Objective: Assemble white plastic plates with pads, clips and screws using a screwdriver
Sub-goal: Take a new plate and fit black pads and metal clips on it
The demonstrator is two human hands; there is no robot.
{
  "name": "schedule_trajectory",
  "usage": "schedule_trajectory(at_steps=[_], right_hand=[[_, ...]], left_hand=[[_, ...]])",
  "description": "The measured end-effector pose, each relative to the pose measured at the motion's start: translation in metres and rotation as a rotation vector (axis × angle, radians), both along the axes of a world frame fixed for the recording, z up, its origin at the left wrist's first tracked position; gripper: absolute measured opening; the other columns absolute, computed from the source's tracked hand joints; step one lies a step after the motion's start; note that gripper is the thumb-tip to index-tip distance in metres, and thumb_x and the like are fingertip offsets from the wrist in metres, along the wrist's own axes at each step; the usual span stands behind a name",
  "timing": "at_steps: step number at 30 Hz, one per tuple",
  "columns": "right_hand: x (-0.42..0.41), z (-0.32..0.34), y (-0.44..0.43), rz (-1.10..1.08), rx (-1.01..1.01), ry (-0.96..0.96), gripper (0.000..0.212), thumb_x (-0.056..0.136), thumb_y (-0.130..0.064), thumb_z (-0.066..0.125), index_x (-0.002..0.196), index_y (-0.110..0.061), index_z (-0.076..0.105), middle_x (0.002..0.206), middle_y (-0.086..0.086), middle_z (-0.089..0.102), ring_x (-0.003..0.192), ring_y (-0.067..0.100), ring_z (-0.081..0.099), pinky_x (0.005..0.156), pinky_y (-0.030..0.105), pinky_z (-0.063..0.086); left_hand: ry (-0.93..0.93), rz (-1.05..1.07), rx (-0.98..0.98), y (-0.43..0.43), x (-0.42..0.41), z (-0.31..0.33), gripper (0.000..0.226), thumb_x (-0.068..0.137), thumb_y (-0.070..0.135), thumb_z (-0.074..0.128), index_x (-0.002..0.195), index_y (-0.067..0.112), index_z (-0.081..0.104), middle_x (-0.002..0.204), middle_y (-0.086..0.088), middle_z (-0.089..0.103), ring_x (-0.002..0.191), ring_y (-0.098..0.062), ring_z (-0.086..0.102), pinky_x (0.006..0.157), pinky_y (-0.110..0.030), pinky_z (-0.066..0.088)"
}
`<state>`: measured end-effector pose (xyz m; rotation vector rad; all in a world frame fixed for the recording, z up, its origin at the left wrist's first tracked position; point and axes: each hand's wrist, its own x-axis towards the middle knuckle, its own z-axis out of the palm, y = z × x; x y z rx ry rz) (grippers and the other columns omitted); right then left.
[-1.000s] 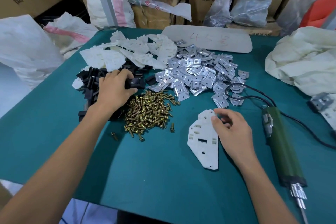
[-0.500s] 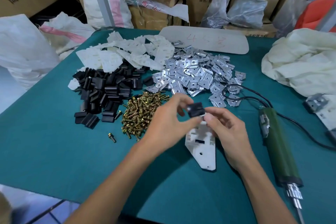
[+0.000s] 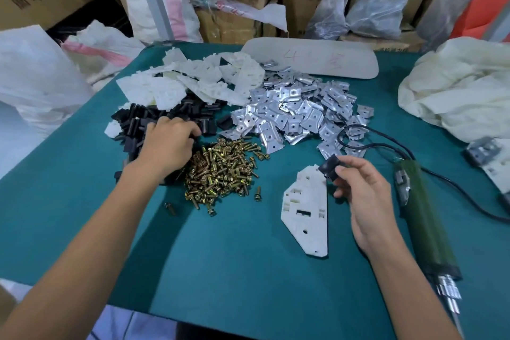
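Observation:
One white plastic plate (image 3: 306, 210) lies flat on the green table in front of me. My right hand (image 3: 364, 190) pinches a black pad (image 3: 328, 167) just above the plate's top corner. My left hand (image 3: 168, 143) reaches into the pile of black pads (image 3: 132, 124) at the left, fingers curled down among them; whether it holds one is hidden. A heap of brass screws (image 3: 220, 171) lies between the hands. Silver metal clips (image 3: 298, 110) are piled behind, and spare white plates (image 3: 187, 80) behind those. The green electric screwdriver (image 3: 422, 215) lies to the right of my right hand.
The screwdriver's black cable (image 3: 386, 143) loops over the clips and runs off right. A loose screw (image 3: 170, 208) lies near the front left. A white cloth bundle (image 3: 463, 91) and a grey oval board (image 3: 311, 59) sit at the back right. Boxes and bags surround the table (image 3: 234, 270).
My left hand passed the black pad to my right hand, then swung back left into the pad pile. My right hand now holds the pad alone above the plate.

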<state>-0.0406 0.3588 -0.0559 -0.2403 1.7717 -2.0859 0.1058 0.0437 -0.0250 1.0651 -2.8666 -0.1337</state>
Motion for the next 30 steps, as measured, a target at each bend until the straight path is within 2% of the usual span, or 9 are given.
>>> schedule_trajectory(at_steps=[5, 11, 13, 17, 19, 21, 24, 26, 30], right_hand=[[-0.003, -0.004, -0.001, -0.042, 0.036, 0.002, 0.019, 0.078, -0.022, 0.065, 0.088, -0.029, 0.079, 0.085, 0.003, 0.074, 0.067, 0.013, 0.06, 0.053, 0.022, 0.048], [-0.005, -0.008, 0.001, -0.059, 0.056, 0.005, 0.025, 0.092, -0.006, 0.062, 0.091, -0.024, 0.079, 0.084, 0.006, 0.074, 0.07, 0.013, 0.065, 0.056, 0.025, 0.051], [-0.006, -0.007, 0.001, -0.071, 0.058, 0.002, 0.025, 0.094, -0.005, 0.062, 0.092, -0.022, 0.079, 0.084, 0.005, 0.074, 0.069, 0.012, 0.065, 0.056, 0.025, 0.051], [-0.004, -0.006, 0.001, -0.087, 0.05, -0.008, 0.024, 0.093, -0.005, 0.061, 0.093, -0.021, 0.078, 0.081, 0.002, 0.075, 0.066, 0.01, 0.066, 0.052, 0.023, 0.051], [-0.002, -0.005, 0.001, -0.086, 0.06, 0.008, 0.022, 0.089, -0.012, 0.061, 0.09, -0.025, 0.079, 0.078, 0.0, 0.074, 0.064, 0.01, 0.066, 0.052, 0.024, 0.052], [-0.001, -0.004, 0.002, -0.092, 0.074, 0.016, 0.022, 0.082, -0.02, 0.06, 0.09, -0.028, 0.078, 0.074, -0.002, 0.074, 0.062, 0.011, 0.066, 0.052, 0.024, 0.052], [-0.002, -0.005, 0.003, -0.117, 0.089, 0.01, 0.025, 0.08, -0.023, 0.058, 0.097, -0.034, 0.073, 0.066, -0.004, 0.069, 0.059, 0.014, 0.065, 0.054, 0.028, 0.053], [-0.004, -0.005, 0.004, -0.128, 0.103, 0.006, 0.024, 0.08, -0.025, 0.056, 0.095, -0.036, 0.071, 0.065, -0.005, 0.07, 0.057, 0.014, 0.064, 0.056, 0.034, 0.053], [-0.004, -0.004, 0.004, -0.126, 0.134, 0.001, 0.027, 0.079, -0.026, 0.052, 0.085, -0.042, 0.073, 0.07, -0.005, 0.073, 0.057, 0.013, 0.066, 0.055, 0.033, 0.053]], left_hand=[[-0.049, -0.021, -0.053, -0.01, 0.0, -0.01, 0.043, 0.096, 0.024, 0.064, 0.137, 0.03, 0.054, 0.134, -0.005, 0.054, 0.126, -0.035, 0.036, 0.104, -0.052, 0.029], [0.067, 0.013, 0.049, -0.01, 0.0, 0.002, 0.022, 0.09, 0.024, 0.074, 0.099, 0.033, 0.056, 0.106, 0.003, 0.065, 0.114, -0.03, 0.042, 0.098, -0.046, 0.029], [0.163, 0.033, 0.048, -0.004, 0.002, 0.011, 0.017, 0.091, 0.026, 0.072, 0.097, 0.032, 0.057, 0.096, 0.006, 0.067, 0.108, -0.028, 0.052, 0.098, -0.046, 0.033], [0.544, -0.011, 0.402, 0.041, -0.007, 0.029, 0.015, 0.095, 0.022, 0.068, 0.102, 0.035, 0.065, 0.086, 0.016, 0.066, 0.079, 0.002, 0.063, 0.076, -0.025, 0.049], [0.555, -0.08, 0.548, 0.075, -0.021, 0.027, 0.015, 0.096, 0.022, 0.066, 0.099, 0.036, 0.069, 0.091, 0.016, 0.07, 0.079, 0.005, 0.064, 0.073, -0.02, 0.049], [0.486, -0.153, 0.598, 0.105, -0.038, 0.016, 0.015, 0.097, 0.021, 0.065, 0.101, 0.035, 0.07, 0.1, 0.016, 0.071, 0.087, 0.003, 0.065, 0.081, -0.023, 0.052], [0.389, -0.212, 0.568, 0.135, -0.061, -0.003, 0.018, 0.099, 0.016, 0.061, 0.111, 0.026, 0.069, 0.111, 0.007, 0.071, 0.099, -0.012, 0.066, 0.094, -0.033, 0.052], [0.357, -0.208, 0.511, 0.142, -0.071, -0.01, 0.019, 0.1, 0.015, 0.058, 0.114, 0.024, 0.067, 0.111, 0.002, 0.072, 0.1, -0.018, 0.066, 0.095, -0.035, 0.05], [0.366, -0.241, 0.175, 0.143, -0.072, -0.018, 0.023, 0.1, 0.018, 0.059, 0.121, 0.017, 0.065, 0.117, -0.006, 0.065, 0.11, -0.025, 0.054, 0.097, -0.035, 0.042]])
